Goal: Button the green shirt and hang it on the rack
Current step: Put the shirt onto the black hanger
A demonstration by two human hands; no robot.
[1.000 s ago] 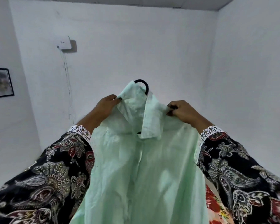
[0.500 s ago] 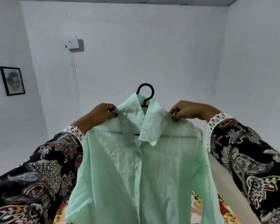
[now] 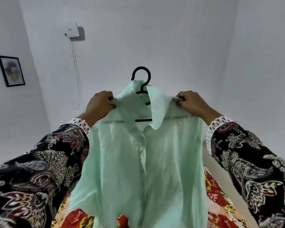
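Observation:
A pale green shirt (image 3: 143,158) hangs in front of me on a black plastic hanger (image 3: 142,76), whose hook sticks up above the raised collar. The front placket looks closed down the middle. My left hand (image 3: 99,105) pinches the shirt's left shoulder by the collar. My right hand (image 3: 190,103) grips the right shoulder the same way. Both hands hold the garment up in the air. No rack shows in the head view.
White walls surround me. A white box (image 3: 72,31) with a trailing cable is mounted high on the back wall, and a framed picture (image 3: 11,70) hangs at the left. A red and yellow floral cloth (image 3: 215,193) lies below the shirt.
The shirt has been lifted and spread wider, so the hanger's hook now stands fully clear above the collar. My hands moved apart along the shoulders, and the view tilted down slightly.

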